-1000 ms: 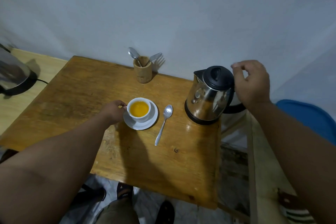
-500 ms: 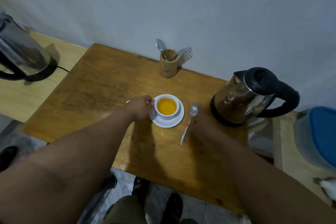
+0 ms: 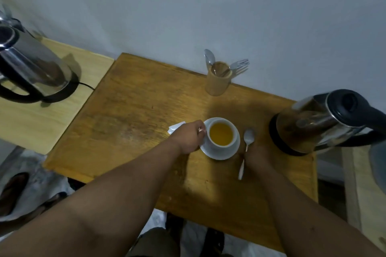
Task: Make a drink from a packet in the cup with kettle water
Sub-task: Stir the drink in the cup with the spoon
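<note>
While our left hand (image 3: 189, 139) pinches the handle of the white cup (image 3: 221, 136) at its nine o'clock side, our right hand (image 3: 258, 157) lies over the stem of the spoon (image 3: 248, 137) at the cup's four o'clock; it is in shadow, and we cannot tell whether its grip has closed on the stem. The cup stands upright on its saucer (image 3: 219, 154) near the middle of the table (image 3: 135, 110), filled with orange-yellow liquid. A white packet (image 3: 175, 128) pokes out from behind the left hand, at ten o'clock of the cup. The kettle (image 3: 319, 123) stands at the cup's three o'clock, upright and untouched, and a wooden holder (image 3: 218, 81) with cutlery stands at twelve o'clock by the wall. A second kettle (image 3: 31, 67) sits on a separate, paler surface at the far left.

We judge the water is in and stirring comes next. To do it well, we would take the spoon high on its stem, lift it clear of the saucer rim, lower the bowl in gently and stir slowly. The left hand should keep the cup from sliding on the saucer. The cup is full, so a quick stroke could slop the hot drink over.
</note>
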